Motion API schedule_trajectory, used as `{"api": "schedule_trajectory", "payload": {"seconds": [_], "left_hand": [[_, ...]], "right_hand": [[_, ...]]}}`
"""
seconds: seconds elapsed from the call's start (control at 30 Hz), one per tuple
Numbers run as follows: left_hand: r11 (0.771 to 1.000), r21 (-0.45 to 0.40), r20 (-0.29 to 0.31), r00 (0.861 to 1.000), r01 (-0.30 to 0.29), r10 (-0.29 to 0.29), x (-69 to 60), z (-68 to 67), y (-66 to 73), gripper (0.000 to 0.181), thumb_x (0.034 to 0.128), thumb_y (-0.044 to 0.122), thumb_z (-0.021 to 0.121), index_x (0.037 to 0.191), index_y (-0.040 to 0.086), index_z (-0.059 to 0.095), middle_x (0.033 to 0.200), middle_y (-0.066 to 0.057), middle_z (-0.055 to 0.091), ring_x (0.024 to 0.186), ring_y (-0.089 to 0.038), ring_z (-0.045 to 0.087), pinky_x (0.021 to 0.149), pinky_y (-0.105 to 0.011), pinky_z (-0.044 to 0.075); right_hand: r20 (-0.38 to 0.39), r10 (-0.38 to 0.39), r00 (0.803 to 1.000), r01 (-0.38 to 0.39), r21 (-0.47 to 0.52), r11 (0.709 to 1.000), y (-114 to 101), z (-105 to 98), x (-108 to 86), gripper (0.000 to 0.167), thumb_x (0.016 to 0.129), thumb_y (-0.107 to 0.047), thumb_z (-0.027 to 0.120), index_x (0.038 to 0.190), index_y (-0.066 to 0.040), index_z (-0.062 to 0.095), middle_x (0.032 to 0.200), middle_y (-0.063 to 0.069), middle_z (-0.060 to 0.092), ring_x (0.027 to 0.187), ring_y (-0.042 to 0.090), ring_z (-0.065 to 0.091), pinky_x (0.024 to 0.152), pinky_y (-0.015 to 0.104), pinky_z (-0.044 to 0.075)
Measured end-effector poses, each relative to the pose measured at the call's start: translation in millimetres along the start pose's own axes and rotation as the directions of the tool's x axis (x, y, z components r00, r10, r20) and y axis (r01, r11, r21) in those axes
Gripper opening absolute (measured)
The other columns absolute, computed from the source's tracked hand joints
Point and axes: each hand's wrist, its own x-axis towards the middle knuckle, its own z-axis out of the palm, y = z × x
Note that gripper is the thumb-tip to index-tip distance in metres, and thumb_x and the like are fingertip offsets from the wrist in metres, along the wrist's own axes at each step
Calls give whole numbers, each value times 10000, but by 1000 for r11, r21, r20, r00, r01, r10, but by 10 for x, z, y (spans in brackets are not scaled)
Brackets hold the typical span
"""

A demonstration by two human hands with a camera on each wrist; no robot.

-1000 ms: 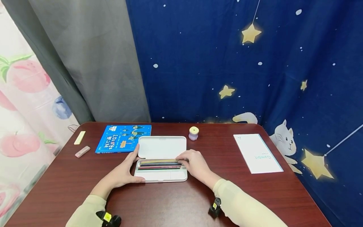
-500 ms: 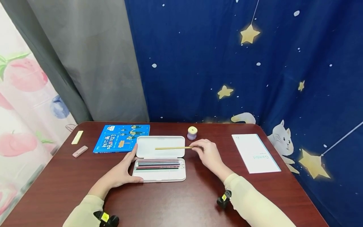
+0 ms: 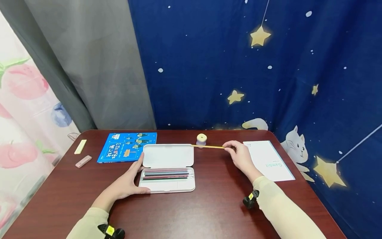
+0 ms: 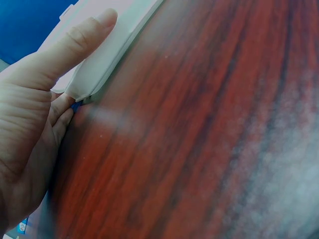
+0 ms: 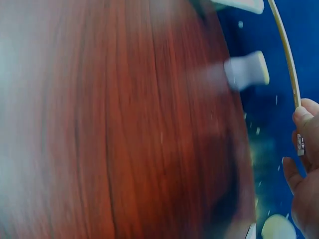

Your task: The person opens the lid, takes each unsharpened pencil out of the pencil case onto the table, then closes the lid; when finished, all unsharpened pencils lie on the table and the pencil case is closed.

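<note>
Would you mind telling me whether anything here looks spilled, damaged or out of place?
Nothing seems spilled, damaged or misplaced. The yellow pencil in the right hand looks curved in the right wrist view but straight in the head view, so that is probably lens distortion.

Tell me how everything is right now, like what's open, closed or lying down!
Pencil case: open, lid tipped back
Pencils in the case: lying flat
Yellow pencil: out of the case, held
Blue book: closed, flat
White booklet: flat
Yellow-and-purple object: upright
Pink block: lying flat
Pale yellow block: lying flat
Left hand: gripping the pencil case
Right hand: pinching the yellow pencil
Curtains: hanging down
</note>
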Motion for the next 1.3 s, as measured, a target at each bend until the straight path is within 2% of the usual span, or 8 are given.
{"api": "schedule_trajectory", "payload": {"seconds": [0.2,0.37,0.53,0.7,0.87,1.07,1.3], "left_hand": [[1000,5,-4,1000,9,-9,-48,22,-30,1373,761,511,911,1684,298,-83,1600,-164,338,1418,-360,436,1105,-643,419],[1000,2,-5,1000,9,-9,-94,45,-34,1364,768,494,912,1690,255,-65,1562,-166,380,1408,-367,437,1095,-648,425],[1000,-7,1,1000,8,-8,-75,60,-44,1368,769,503,911,1689,256,-71,1573,-163,377,1396,-342,464,1100,-640,423],[1000,2,-6,1000,8,-8,-43,59,-47,1386,752,524,916,1684,290,-83,1575,-129,387,1386,-286,489,1102,-613,432],[1000,3,-6,1000,-1,1,-23,51,-37,1392,749,521,919,1684,282,-85,1577,-137,385,1386,-294,491,1094,-616,439],[1000,14,-9,1000,-1,2,8,32,-32,1378,756,525,913,1685,288,-76,1562,-108,400,1389,-272,486,1094,-595,446],[1000,10,-12,1000,-8,8,26,2,-17,1378,754,520,915,1687,282,-71,1540,-105,421,1405,-291,458,1100,-614,433]], "right_hand": [[41,69,997,-68,-13,998,203,-33,-29,94,978,-96,736,1042,-147,783,984,20,758,894,226,640,846,423,521],[89,94,992,-92,-30,995,300,38,-63,95,980,-93,732,1033,-149,788,979,-2,763,918,223,649,865,437,517],[124,103,987,-97,-52,994,358,97,-75,88,973,-100,744,1022,-150,796,993,-6,773,944,224,677,897,451,524],[128,90,988,-82,-66,994,415,119,-51,95,959,-97,755,1012,-155,809,1026,10,782,1023,259,708,957,488,530],[142,105,984,-92,-92,991,450,122,-8,99,952,-113,768,1011,-168,826,1058,17,786,1093,282,711,1005,499,523],[158,127,979,-109,-116,987,463,131,50,112,960,-120,763,1025,-179,833,1076,14,784,1112,282,705,1025,502,514],[134,124,983,-104,-149,983,456,154,85,108,951,-125,776,1023,-178,835,1079,15,787,1106,274,712,1013,491,524]]}}
